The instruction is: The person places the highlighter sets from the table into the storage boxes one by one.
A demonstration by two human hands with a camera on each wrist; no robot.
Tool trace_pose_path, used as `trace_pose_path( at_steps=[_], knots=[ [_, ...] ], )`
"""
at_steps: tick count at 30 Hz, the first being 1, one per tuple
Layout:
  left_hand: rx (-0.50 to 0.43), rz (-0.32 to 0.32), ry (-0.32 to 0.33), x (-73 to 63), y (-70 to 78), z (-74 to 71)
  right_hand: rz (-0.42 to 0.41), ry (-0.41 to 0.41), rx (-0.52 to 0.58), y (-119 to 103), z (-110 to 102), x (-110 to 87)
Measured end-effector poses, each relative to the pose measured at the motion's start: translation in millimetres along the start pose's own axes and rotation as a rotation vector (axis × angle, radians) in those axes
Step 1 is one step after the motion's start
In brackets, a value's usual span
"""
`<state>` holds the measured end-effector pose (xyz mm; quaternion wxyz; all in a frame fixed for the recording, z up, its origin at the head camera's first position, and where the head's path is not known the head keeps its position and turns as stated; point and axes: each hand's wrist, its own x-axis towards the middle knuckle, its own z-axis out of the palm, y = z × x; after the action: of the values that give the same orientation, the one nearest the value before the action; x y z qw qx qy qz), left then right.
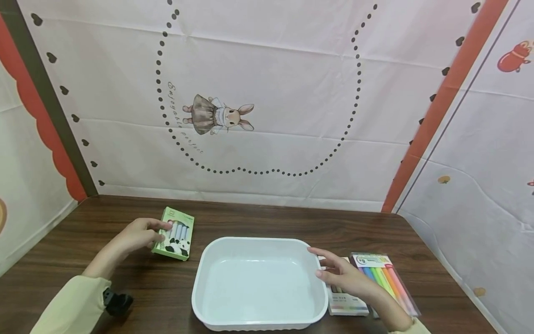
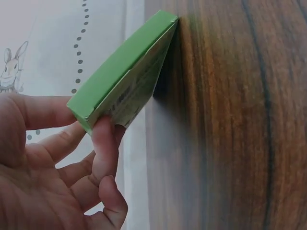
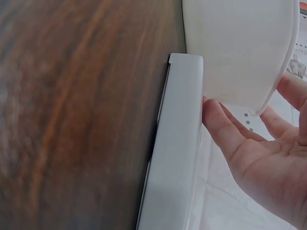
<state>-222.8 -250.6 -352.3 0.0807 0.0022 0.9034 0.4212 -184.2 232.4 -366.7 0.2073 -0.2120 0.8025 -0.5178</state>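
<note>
Behind the glossy white rounded-rectangular tray, a white fabric backdrop with a dotted black outline, red borders and a sideways rabbit print. Under the tray, a dark brown wood-grain table. Shallow and smooth, with softly rounded corners, the tray itself. Slanting away on the tray's right, a flat clear packet of slim blue, green, yellow, orange and pink pens. Between packet and tray, just beside the tray wall, a flat white rectangular box with a pastel band, partly covered by the right hand. Beyond the tray's far left corner, a green rectangular cardboard box, black-and-white panda art and a row of pale sticks on its face; tilted, one edge raised off the table. Pinched there between thumb and fingers of the left hand. At the tray's right rim, the right hand: fingers parted and gently bent, thumb at the rim, a fingertip by the white box; cannot tell any firm grip. Left of the tray, a small black wrist device. Readable in thin script on the backdrop: "Enjoyable" and "perfect". Too small or blurred, most print on boxes and packet.
</note>
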Motion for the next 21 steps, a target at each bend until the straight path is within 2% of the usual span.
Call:
trace_pose_path(
  at_steps=[9, 16, 21],
  knots=[
    [-0.015, 0.022, 0.028, -2.7, -4.3, -0.6, 0.008, -0.009, 0.033, -0.1, -1.2, -0.2],
    [-0.103, 0.01, 0.039, -4.3, -7.3, -0.3, 0.018, -0.001, 0.048, 0.8, -0.1, 0.2],
    [-0.118, 0.008, 0.059, -9.0, -6.1, -1.0, 0.031, 0.007, 0.052, 0.1, 0.3, 0.0]
  ],
)
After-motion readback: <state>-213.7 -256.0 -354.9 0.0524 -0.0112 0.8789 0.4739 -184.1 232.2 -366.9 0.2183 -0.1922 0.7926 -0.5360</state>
